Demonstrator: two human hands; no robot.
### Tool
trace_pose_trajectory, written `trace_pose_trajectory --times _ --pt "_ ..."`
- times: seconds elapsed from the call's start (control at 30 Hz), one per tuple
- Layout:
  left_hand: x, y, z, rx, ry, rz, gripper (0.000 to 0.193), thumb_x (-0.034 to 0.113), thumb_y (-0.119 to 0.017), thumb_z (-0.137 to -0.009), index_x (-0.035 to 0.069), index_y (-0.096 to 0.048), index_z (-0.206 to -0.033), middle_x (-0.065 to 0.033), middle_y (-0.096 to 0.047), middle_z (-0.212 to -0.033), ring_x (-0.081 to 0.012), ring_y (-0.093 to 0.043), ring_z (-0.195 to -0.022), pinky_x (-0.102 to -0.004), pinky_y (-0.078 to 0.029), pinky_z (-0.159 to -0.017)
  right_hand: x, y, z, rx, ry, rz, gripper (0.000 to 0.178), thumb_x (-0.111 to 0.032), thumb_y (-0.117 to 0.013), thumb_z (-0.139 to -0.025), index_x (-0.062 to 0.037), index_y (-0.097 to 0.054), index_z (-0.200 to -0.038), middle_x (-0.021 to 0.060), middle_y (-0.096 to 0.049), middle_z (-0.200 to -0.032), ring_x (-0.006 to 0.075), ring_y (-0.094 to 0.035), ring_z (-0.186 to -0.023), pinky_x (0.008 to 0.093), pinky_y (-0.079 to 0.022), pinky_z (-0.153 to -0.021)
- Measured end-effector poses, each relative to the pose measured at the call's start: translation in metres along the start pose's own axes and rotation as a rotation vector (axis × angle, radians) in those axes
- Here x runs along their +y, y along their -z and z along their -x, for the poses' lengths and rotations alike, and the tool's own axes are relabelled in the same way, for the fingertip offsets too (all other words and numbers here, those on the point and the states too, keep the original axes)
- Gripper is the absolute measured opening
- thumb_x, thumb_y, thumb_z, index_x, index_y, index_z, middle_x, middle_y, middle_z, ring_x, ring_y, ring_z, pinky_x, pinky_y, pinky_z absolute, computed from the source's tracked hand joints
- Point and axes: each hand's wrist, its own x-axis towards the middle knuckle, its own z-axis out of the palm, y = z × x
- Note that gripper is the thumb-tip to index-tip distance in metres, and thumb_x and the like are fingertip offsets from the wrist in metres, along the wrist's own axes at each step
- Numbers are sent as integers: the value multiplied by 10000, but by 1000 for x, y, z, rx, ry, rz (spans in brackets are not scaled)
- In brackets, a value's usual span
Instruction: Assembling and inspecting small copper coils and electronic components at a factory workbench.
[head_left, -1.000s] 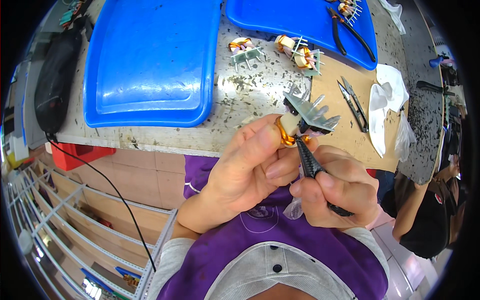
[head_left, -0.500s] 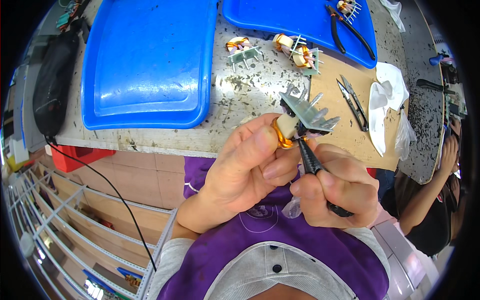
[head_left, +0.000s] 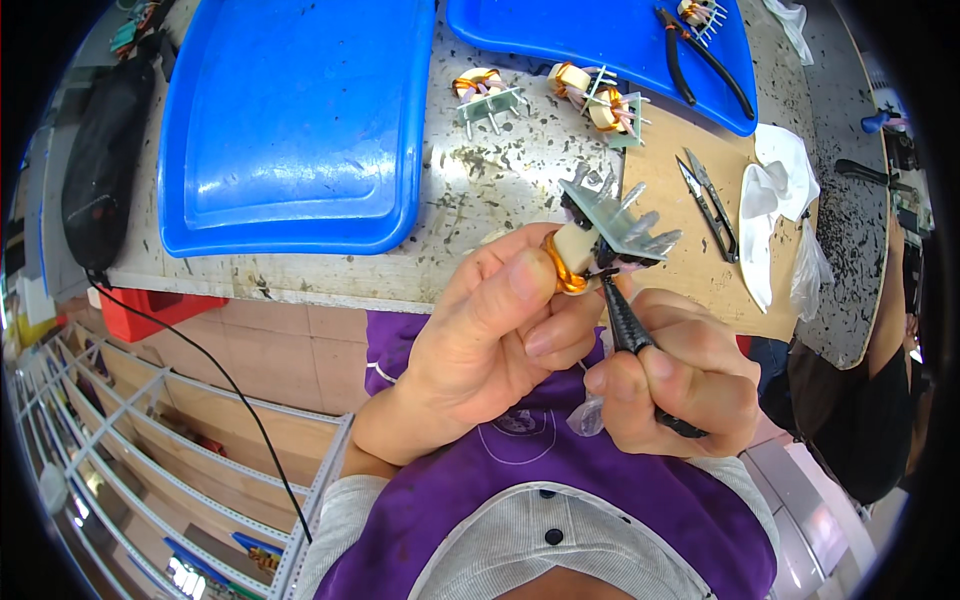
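Head view is showing both hands working close to the chest, just off the near edge of the workbench [head_left: 500,190]. Compared with a second ago, the coil part [head_left: 600,245] is sitting slightly higher and turned a little, so its green base plate and metal pins are now facing up toward the bench more plainly; the tool tip has stayed at the same spot under the winding. I judge that the person is turning the part bit by bit while working on one point of it, rather than moving on to another piece. The left hand [head_left: 490,340] is pinching the coil part between thumb and fingertips, pressed firmly on its cream body. The right hand [head_left: 680,385] is closed in a fist around a black pointed tool [head_left: 625,325], whose tip is touching the underside of the part. The coil part is looking like a small wound component: copper-coloured wire on a pale core, pinkish sleeving, and a green plate with silvery pins sticking out. Two similar coils [head_left: 580,90] are lying farther up the bench, between two blue trays [head_left: 290,130]. Black-handled pliers [head_left: 700,55] are resting on the far tray, and small snips [head_left: 708,195] are lying beside a white cloth [head_left: 770,200].
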Motion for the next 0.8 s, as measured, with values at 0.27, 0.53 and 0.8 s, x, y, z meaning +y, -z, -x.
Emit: trace_pose_trajectory --times 0.27,0.53,0.8 --pt "-8 10 -5 -30 -19 -49 459 403 -544 -842 -17 -507 -1023 15 -407 -602 -52 -340 -541 -196 -266 -493 11 -4 11 89 51 -48 306 136 -683 -608 52 -492 -832 105 -501 -617 170 -513 -410 261 -378 -330" --pt "2 1 5 85 -32 53 402 351 -538 -857 -15 -501 -1020 17 -401 -615 -48 -339 -549 -196 -259 -487 2 -2 -3 29 17 -77 307 132 -689 -584 47 -502 -813 99 -491 -594 178 -454 -388 278 -352 -351" --pt "133 -61 -5 408 -592 -1050 255 78 -715 -708 33 -606 -934 -36 -610 -775 -50 -477 -534 -182 -368 -448 -42 15 -39 42 -100 -226 248 -1 -631 -748 2 -491 -953 85 -554 -579 179 -481 -422 304 -399 -410"
